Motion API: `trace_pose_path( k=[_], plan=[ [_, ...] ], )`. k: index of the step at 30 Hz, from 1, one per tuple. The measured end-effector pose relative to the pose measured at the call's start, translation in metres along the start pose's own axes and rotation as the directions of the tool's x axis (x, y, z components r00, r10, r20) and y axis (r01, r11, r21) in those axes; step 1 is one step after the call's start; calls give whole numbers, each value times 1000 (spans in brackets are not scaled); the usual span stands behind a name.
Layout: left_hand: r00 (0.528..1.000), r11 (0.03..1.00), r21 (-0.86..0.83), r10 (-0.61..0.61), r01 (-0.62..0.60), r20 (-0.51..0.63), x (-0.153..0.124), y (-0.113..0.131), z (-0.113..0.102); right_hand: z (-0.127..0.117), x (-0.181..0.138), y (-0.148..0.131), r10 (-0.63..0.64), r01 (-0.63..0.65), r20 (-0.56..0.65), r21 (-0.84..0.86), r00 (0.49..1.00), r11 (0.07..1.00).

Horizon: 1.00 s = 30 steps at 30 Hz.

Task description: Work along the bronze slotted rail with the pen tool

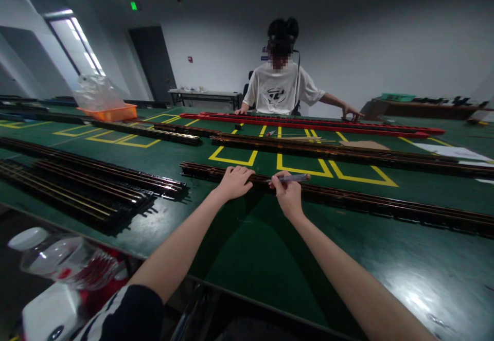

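A long dark rail with copper-coloured strips [347,199] lies across the green table [270,258] in front of me. My left hand [234,181] rests on it with the fingers curled over its top. Just to the right, my right hand [288,193] is closed round a pen-like tool with a clear blue body [295,178], its tip pointing right along the rail.
More dark rails [88,181] are stacked at the left and lie further back [339,150]. A person in a white shirt [280,89] sits opposite with both hands on long red rails [309,122]. An orange bin [110,110] stands far left. A plastic bottle [57,258] lies near me.
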<state>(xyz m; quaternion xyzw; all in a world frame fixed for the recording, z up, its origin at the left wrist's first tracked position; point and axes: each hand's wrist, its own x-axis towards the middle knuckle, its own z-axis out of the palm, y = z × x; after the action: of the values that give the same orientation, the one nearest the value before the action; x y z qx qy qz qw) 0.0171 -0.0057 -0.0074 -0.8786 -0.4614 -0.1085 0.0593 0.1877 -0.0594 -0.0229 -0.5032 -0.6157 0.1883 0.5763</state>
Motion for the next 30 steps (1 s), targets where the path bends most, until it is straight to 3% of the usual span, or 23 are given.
trace_pose_path(
  k=[11, 30],
  plan=[
    [1000, 1000, -4, -8, 8, -3, 0, -3, 1, 2, 0, -4, -27, 27, 40, -8, 999, 1000],
    [1000, 1000, -5, -3, 3, 4, 1, -2, 3, 0, -1, -1, -45, 42, -65, -46, 997, 998]
  ],
)
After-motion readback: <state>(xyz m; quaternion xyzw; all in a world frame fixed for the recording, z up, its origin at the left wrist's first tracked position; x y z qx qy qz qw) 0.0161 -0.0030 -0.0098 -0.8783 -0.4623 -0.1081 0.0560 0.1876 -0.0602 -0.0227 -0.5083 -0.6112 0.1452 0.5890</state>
